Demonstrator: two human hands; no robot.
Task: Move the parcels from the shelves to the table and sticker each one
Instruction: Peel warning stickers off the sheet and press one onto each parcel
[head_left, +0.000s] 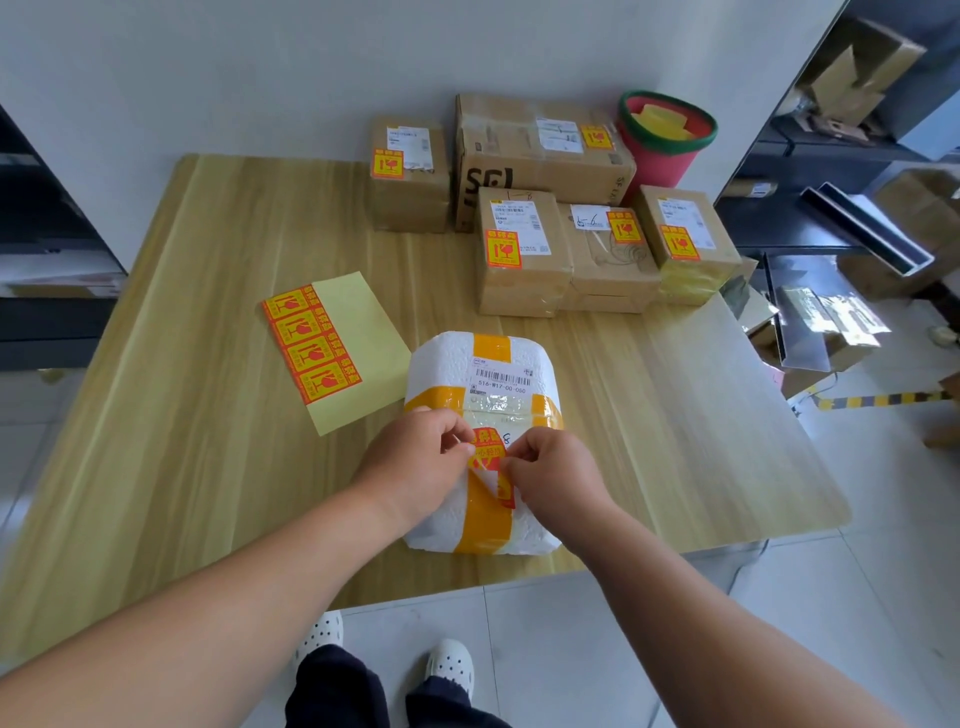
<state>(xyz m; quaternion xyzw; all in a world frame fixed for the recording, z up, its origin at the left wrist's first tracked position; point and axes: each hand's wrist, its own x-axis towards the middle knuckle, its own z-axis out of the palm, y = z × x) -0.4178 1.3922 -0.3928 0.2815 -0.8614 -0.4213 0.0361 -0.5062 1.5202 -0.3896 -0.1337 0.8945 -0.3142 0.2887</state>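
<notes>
A white foam parcel (485, 364) wrapped in yellow tape lies near the front edge of the wooden table (208, 249). Over its top, my left hand (415, 462) and my right hand (550, 473) both pinch a red and yellow fragile sticker (485, 447). The sticker's lower corner curls up and shows its white back. A sticker sheet (311, 343) with several stickers left lies to the parcel's left on its yellow backing.
Several brown cardboard parcels (524, 249) with stickers stand at the table's back right, the largest (540, 156) behind them. A red bin with a green rim (665, 140) stands past them. Dark shelves (841, 156) with boxes line the right, another shelf (41, 234) the left.
</notes>
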